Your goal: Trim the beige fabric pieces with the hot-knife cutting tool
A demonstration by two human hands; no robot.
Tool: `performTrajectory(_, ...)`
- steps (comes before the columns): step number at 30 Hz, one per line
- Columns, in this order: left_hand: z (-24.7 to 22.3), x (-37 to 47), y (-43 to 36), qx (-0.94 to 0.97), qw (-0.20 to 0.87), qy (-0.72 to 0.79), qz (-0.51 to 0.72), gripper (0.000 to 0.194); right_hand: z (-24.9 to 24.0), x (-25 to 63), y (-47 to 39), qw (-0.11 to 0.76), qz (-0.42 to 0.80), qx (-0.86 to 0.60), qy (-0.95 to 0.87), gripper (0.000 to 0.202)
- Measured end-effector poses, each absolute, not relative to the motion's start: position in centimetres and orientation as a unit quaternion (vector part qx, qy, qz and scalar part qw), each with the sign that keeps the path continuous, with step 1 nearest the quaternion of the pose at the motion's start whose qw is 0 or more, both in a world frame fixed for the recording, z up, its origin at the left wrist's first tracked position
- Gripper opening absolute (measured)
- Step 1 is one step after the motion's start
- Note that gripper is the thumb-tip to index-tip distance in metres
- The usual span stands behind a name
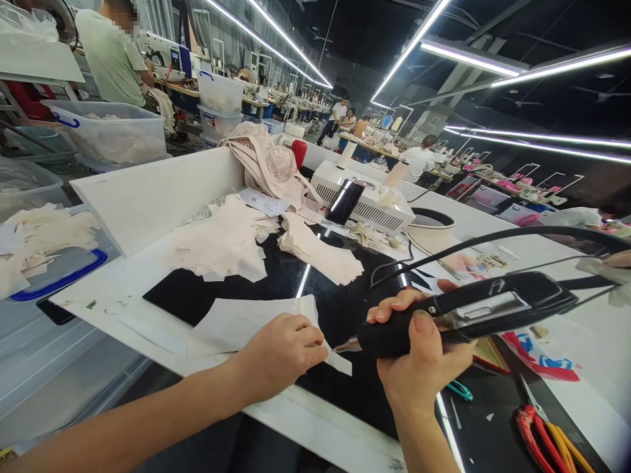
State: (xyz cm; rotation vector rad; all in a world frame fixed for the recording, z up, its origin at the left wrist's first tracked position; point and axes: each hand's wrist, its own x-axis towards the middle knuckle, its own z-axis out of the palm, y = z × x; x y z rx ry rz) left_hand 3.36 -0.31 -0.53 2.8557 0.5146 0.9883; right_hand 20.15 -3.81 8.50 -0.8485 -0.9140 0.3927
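Note:
My left hand (pixel 283 348) lies low over a pale fabric piece (pixel 246 322), its bent fingers closed on the piece's right edge, where a narrow strip is folded over. The piece rests on the black glossy board (pixel 359 315). My right hand (pixel 424 358) is wrapped round a black corded hand tool (pixel 497 309) with a silver lever-like plate. The tool's flat metal tip (pixel 349 345) points left, close to my left fingertips and the strip. Whether the tip touches the fabric I cannot tell. Beyond lie stacked beige fabric pieces (pixel 320 246).
A larger heap of beige pieces (pixel 227 240) and a white machine (pixel 365 197) with a phone (pixel 345 200) stand behind. Red-handled scissors (pixel 535 427) lie front right. The tool's cable (pixel 493 240) arcs rightward. Plastic bins (pixel 118 135) and a person (pixel 111 56) are at left.

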Motion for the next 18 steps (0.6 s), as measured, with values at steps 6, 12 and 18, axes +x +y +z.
performTrajectory(6,-0.7,3.4,-0.4,0.927,0.036,0.171,0.332,0.025,8.9,20.6,-4.1,0.796,0.175,-0.397,-0.423,0.04)
performTrajectory(12,-0.5,3.1,-0.4,0.931,0.045,0.171,0.32,0.023,9.0,21.5,-4.7,0.803,0.16,-0.395,-0.417,0.038)
performTrajectory(18,-1.0,3.5,-0.1,0.931,0.044,0.176,0.316,0.02,8.5,21.8,-4.9,0.805,0.16,-0.395,-0.413,0.045)
